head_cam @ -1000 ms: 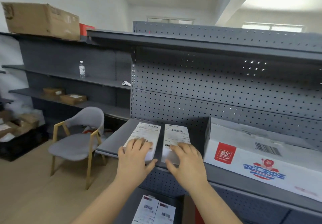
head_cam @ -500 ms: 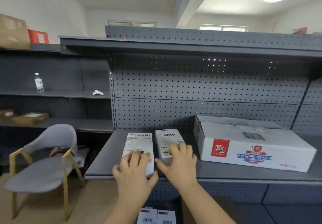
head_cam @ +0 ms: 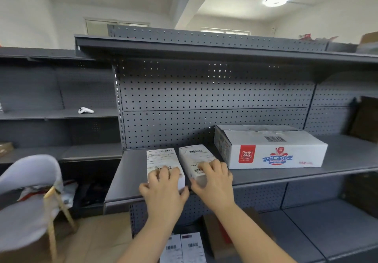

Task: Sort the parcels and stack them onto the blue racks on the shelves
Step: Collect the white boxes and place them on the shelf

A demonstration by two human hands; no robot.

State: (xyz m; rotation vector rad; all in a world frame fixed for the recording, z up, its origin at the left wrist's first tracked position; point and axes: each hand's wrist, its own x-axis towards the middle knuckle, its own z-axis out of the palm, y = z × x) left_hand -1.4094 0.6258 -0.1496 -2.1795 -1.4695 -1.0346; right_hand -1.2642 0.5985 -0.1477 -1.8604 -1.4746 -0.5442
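**Item 1. Left parcel** (head_cam: 161, 160): white, flat, label up. It lies on the shelf (head_cam: 126, 172) near the front edge, long side running back toward the pegboard (head_cam: 204, 99).

**Item 2. Right parcel** (head_cam: 194, 156): same kind, just beside item 1 with a narrow gap between. Its far end is angled a little toward the carton.

**Item 3. Left hand** (head_cam: 163, 189): grip clamped on the near end of the left parcel, fingers bent over the top.

**Item 4. Right hand** (head_cam: 214, 183): grip clamped likewise on the near end of the right parcel, thumb against its near left corner.

**Item 5. Carton** (head_cam: 274, 150): white, printed, on the same shelf to the right of item 2. It is near item 2; contact cannot be told.

**Item 6. Spare parcels** (head_cam: 182, 248): two, labelled, lying low beneath the arms and partly hidden.

**Step in hand (judged):** seating the pair on the shelf.

**Handling notes:**
- Push both parcels back together, flat on the shelf, so neither overhangs the front lip.
- Square the right parcel to the left one before letting go, closing the gap so the edges run parallel.
- Steer the right parcel's far corner away from the carton, since a nudge there would skew it further.
- Leave the labels facing up and readable.
- Lift the fingers straight off so neither parcel drags forward.

**Risk (judged):** light parcels slide easily on the smooth shelf.
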